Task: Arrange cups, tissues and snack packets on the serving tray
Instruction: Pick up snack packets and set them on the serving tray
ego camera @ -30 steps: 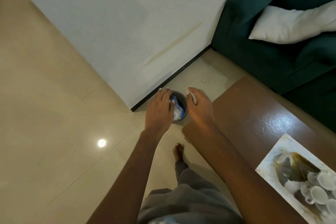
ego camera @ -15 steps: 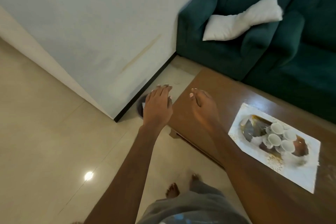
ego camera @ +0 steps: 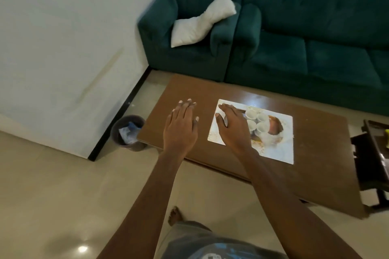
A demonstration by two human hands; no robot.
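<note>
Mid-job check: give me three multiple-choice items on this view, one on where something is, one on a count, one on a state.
1. Where is the bin?
A. on the sofa
B. on the floor by the table's left end
C. on the tray

2. How many cups stand on the tray?
A. one
B. four
C. seven

3. What are the hands doing?
A. both open and empty
B. both gripping cups
C. one holding a pillow

Answers: 1 B, it stands on the tiles against the wall beside the table. 2 B, four white cups cluster together. 3 A, the left hand and right hand have fingers spread, holding nothing.
</note>
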